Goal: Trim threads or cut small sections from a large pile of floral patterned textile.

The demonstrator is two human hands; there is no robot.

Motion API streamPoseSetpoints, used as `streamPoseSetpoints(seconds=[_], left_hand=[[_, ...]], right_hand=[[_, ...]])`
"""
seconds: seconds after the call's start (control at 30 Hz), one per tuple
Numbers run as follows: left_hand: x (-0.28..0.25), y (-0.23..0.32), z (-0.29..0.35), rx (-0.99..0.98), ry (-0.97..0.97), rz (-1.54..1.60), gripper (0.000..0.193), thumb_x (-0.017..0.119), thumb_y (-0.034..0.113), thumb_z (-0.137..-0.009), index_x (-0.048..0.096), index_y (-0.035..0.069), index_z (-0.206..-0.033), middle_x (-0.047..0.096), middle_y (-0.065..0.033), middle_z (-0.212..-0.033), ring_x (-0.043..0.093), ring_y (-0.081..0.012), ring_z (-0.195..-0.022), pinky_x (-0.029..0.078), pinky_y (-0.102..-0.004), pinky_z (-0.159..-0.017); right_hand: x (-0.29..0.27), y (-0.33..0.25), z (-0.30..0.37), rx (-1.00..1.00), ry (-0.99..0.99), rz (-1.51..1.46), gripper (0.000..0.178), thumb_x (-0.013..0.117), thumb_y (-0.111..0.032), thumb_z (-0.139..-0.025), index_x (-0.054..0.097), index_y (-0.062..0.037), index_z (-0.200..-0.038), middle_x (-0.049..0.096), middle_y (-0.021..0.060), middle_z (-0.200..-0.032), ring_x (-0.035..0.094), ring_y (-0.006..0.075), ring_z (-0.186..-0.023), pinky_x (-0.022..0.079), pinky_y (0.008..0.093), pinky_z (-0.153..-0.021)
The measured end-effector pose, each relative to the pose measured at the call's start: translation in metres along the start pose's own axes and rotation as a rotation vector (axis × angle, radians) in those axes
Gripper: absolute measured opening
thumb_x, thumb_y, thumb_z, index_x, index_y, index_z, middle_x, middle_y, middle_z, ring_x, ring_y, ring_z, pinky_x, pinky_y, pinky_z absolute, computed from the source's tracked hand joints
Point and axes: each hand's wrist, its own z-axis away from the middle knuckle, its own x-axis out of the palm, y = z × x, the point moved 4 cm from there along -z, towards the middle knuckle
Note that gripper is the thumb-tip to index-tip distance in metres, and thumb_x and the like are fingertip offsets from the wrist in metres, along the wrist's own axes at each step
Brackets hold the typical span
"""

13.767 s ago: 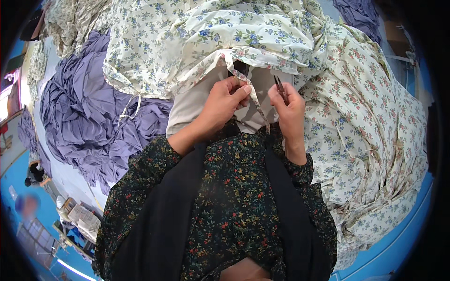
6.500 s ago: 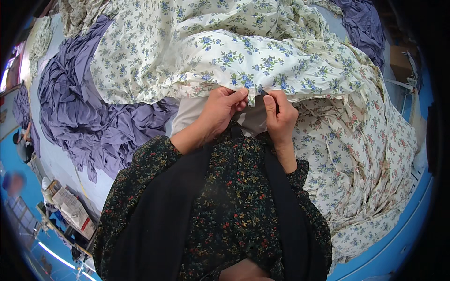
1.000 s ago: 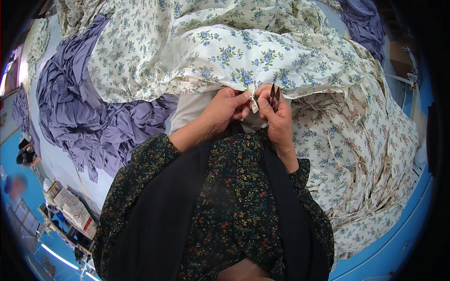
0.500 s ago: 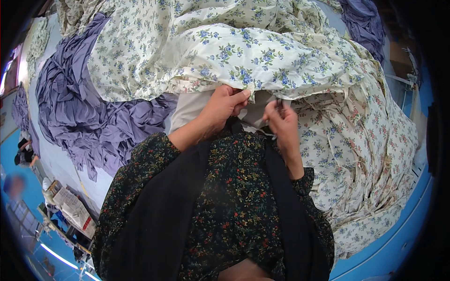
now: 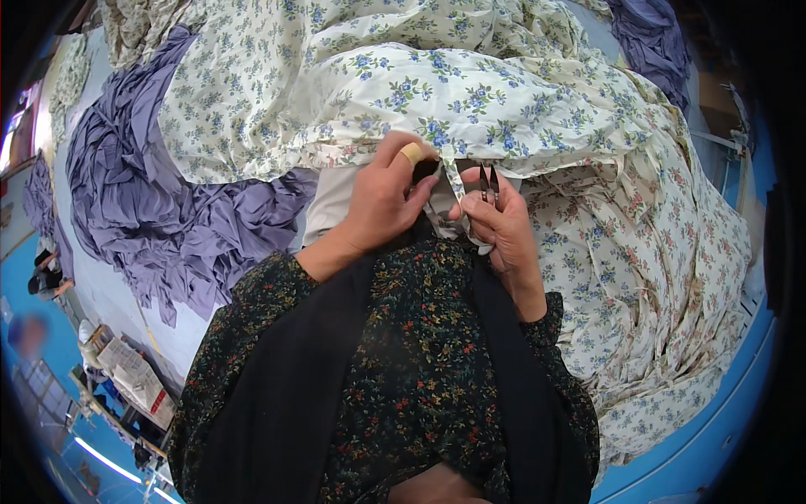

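White fabric with blue flowers (image 5: 437, 92) lies heaped in front of me, its near edge running past both hands. My left hand (image 5: 382, 197), a tan bandage round one finger, is at that edge; its fingers are curved and the thumb stands apart from them. The fingertips are slightly blurred, and I see nothing between them. My right hand (image 5: 504, 231) holds a pair of dark thread snips (image 5: 489, 183), blades apart and pointing away from me. Thumb and finger of that hand also pinch the lower end of a narrow floral strip (image 5: 452, 172) hanging from the edge.
Crumpled purple fabric (image 5: 126, 168) lies at the left, with more purple fabric (image 5: 651, 50) at the far right. Cream fabric with small flowers (image 5: 638, 294) is piled at my right. Left of me stand a printed cardboard box (image 5: 134, 378) and, farther off, another person (image 5: 46, 273).
My left hand has released its pinch on the fabric edge and lifted its fingers. My right hand has moved slightly left and taken the strip's end, still holding the snips.
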Motion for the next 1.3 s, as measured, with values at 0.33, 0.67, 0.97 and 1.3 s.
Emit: streamPoseSetpoints(seconds=[0.33, 0.67, 0.97, 1.3], left_hand=[[0.011, -0.039, -0.027, -0.340, -0.165, 0.429, 0.014, 0.064, 0.006, -0.091, 0.064, 0.001, -0.104, 0.057, 0.0015, -0.078, 0.051, -0.0079, -0.068, 0.041, -0.0223, -0.059], [0.008, -0.039, -0.022, -0.617, -0.204, 0.785, 0.020, 0.060, 0.013, -0.096, 0.062, 0.001, -0.112, 0.052, 0.0053, -0.073, 0.043, -0.0039, -0.061, 0.033, -0.0197, -0.054], [0.004, -0.036, -0.024, -0.689, -0.215, 0.854, 0.018, 0.054, 0.010, -0.097, 0.062, 0.002, -0.111, 0.053, 0.0033, -0.070, 0.045, -0.0048, -0.059, 0.033, -0.0206, -0.052], [0.005, -0.037, -0.025, -0.738, -0.184, 0.872, 0.015, 0.055, 0.006, -0.096, 0.062, 0.001, -0.108, 0.056, 0.0007, -0.069, 0.048, -0.0054, -0.057, 0.034, -0.0198, -0.049]], right_hand=[[-0.027, -0.081, -0.021, -0.603, 0.290, 0.076, 0.031, 0.047, -0.018, -0.102, 0.053, -0.0017, -0.128, 0.069, 0.0076, -0.100, 0.037, -0.0016, -0.054, 0.030, 0.0170, -0.048], [0.028, -0.036, -0.026, -0.801, 0.338, 1.083, 0.031, 0.068, -0.022, -0.087, 0.061, -0.0062, -0.113, 0.066, 0.0095, -0.086, 0.067, 0.0230, -0.075, 0.051, 0.0330, -0.066], [0.031, -0.041, -0.027, -0.923, 0.295, 1.350, 0.031, 0.070, -0.022, -0.084, 0.061, -0.0080, -0.110, 0.067, 0.0100, -0.087, 0.066, 0.0291, -0.075, 0.050, 0.0381, -0.063], [0.026, -0.032, -0.031, -0.701, 0.226, 0.783, 0.027, 0.069, -0.014, -0.084, 0.061, -0.0051, -0.108, 0.065, 0.0114, -0.083, 0.066, 0.0268, -0.071, 0.050, 0.0343, -0.060]])
